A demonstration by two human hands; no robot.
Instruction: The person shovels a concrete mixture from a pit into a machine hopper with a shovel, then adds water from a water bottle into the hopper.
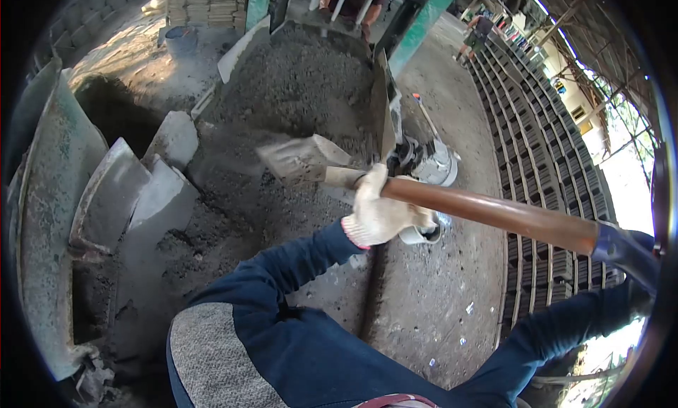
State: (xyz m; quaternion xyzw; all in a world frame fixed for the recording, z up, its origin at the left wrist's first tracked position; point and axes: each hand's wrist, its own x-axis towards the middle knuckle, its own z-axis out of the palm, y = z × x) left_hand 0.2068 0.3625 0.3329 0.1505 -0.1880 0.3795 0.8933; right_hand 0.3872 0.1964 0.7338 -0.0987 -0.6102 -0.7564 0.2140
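Observation:
My left hand, in a white knit glove, is closed round the wooden shaft of a shovel, just behind its metal socket. The shovel's blade, slightly blurred, is over the grey, damp-looking loose mix, below a larger heap. At the far right, my right hand is at the blue handle end of the shovel, dark and partly cut off by the lens edge. Its fingers barely show, but the handle end meets the hand. Just beyond my left glove is a whitish bucket, partly hidden.
Bent metal sheets and curved plates stand at left. Beside the heap are a green post and a whitish round object. Rows of stacked grey blocks line the right. A person stands far back; another's limbs show behind bars.

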